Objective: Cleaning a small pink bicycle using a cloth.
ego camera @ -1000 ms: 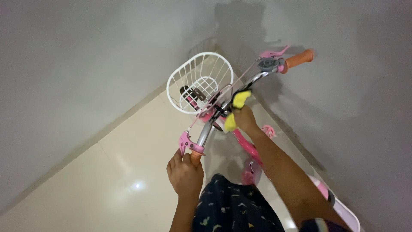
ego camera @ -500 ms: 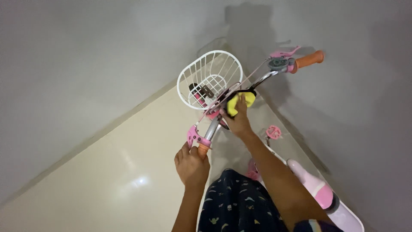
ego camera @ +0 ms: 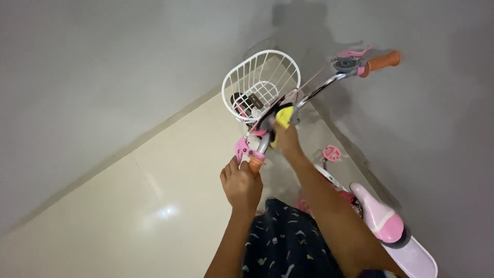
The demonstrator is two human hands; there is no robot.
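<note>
Left hand (ego camera: 241, 186) gripped the orange handlebar grip (ego camera: 254, 164), steadying the small pink bicycle (ego camera: 378, 219) in the corner, while the right hand (ego camera: 286, 140) pressed a yellow cloth (ego camera: 283, 117) against the handlebar (ego camera: 314, 92) behind the white basket (ego camera: 261, 82).

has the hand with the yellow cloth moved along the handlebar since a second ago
Yes. The right hand with the yellow cloth has slid along the handlebar from beside the white basket toward the grip that the left hand holds.
</note>
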